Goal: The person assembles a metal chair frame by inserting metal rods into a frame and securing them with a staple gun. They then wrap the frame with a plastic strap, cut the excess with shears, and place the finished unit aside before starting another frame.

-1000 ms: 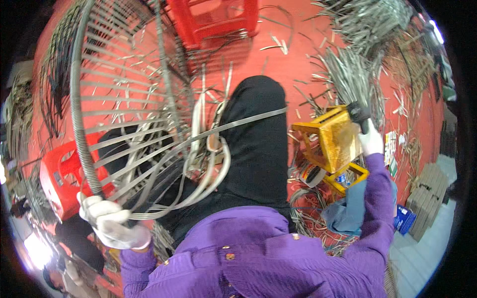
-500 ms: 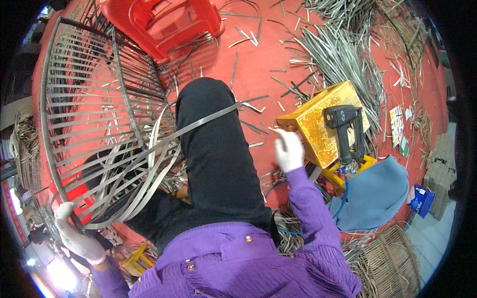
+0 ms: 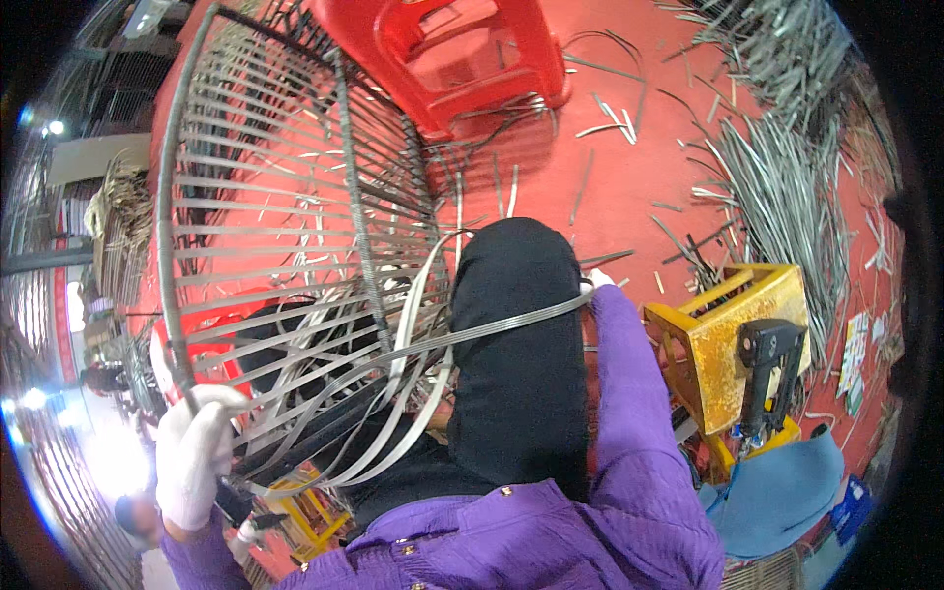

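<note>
The strip [image 3: 511,323] lies across the thigh [image 3: 516,413], its long axis slanting from the left edge to the right, its end pointing right and away. The right hand [image 3: 598,281] meets that end, arm stretched forward; I cannot tell its fingers' grip. The left hand [image 3: 192,457], upright, curls around the near end of the frame [image 3: 169,216].

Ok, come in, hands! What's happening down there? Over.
Left hand: gripping frame's near corner. Right hand: at band's right end, grip unclear. Band: across knee. Possible snag: loose strips left of knee.
</note>
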Tool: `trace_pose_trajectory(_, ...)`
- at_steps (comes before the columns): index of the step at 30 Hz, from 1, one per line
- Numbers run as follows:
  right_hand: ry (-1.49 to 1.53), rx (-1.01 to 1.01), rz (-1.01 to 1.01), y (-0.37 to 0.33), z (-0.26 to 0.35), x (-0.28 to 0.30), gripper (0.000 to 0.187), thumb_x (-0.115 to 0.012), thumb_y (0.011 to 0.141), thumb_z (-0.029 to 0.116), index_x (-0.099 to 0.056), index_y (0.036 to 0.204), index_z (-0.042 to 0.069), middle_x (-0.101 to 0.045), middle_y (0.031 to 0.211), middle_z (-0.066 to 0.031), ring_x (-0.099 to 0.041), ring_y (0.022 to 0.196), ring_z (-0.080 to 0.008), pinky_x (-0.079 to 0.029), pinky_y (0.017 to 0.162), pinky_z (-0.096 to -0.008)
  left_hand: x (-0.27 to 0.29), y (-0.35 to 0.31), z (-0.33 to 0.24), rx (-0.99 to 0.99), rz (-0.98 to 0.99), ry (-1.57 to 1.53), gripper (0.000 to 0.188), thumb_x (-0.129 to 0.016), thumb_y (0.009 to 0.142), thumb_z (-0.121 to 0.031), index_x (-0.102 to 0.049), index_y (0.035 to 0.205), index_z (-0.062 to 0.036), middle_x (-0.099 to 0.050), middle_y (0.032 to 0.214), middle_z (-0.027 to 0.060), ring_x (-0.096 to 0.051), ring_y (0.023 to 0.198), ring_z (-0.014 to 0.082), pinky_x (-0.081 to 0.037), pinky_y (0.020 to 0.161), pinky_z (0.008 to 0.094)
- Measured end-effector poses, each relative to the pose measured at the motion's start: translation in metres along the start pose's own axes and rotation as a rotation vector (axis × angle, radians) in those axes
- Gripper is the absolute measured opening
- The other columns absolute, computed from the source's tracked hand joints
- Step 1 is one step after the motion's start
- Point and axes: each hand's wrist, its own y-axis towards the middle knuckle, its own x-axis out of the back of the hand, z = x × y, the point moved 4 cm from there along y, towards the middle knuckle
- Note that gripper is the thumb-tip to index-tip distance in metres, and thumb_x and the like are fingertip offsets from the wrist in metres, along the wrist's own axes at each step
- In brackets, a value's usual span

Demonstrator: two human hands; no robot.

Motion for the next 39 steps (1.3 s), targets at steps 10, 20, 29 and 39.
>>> trace_pose_trajectory(10,0.538,0.217,0.377,-0.322,-0.098,0.081,0.043,-0.058,0.078,0.01,-0.069,0.12,0.006,-0.068,0.082,-0.0031,-0.062,0.073,-0.0092,-0.05,0.069,-0.0266,-0.05,0.055,0.013,-0.316,0.583,1.305,0.045,-0.04,0.101,-0.034,-0.066,0.089,-0.0003,-0.067,0.085,0.0228,-0.065,0.081,0.0425,-0.052,0.076,0.0488)
trace_pose_trajectory(20,1.517,0.325,0.413,-0.431,-0.063,0.002,0.081,-0.062,0.076,0.004,-0.029,0.15,0.007,-0.054,0.111,-0.0054,-0.058,0.097,-0.0188,-0.05,0.09,-0.0339,-0.033,0.042,0.003,-0.957,0.775,0.871,0.022,-0.047,0.098,-0.021,-0.059,0.099,-0.0034,-0.06,0.081,0.0125,-0.06,0.074,0.0309,-0.049,0.068,0.0394)
trace_pose_trajectory(29,-0.166,1.041,0.166,-0.49,0.182,0.16,0.076,-0.069,0.083,0.049,-0.048,0.144,0.01,-0.053,0.087,-0.014,-0.057,0.083,-0.0289,-0.045,0.078,-0.0385,0.003,0.006,0.014,-0.969,0.093,0.479,0.036,-0.046,0.103,-0.022,-0.061,0.073,-0.0077,-0.06,0.072,0.0027,-0.057,0.077,0.0208,-0.027,0.107,0.0395)
trace_pose_trajectory(39,-0.246,0.979,0.634,-0.493,0.249,0.129,0.076,-0.067,0.087,0.047,-0.046,0.145,0.004,-0.058,0.135,-0.019,-0.055,0.125,-0.0281,-0.04,0.107,-0.0359,0.002,0.008,0.026,-0.77,0.084,0.153,0.038,-0.05,0.101,-0.025,-0.063,0.073,-0.0037,-0.055,0.066,0.0035,-0.053,0.06,0.0125,-0.045,0.062,0.0269)
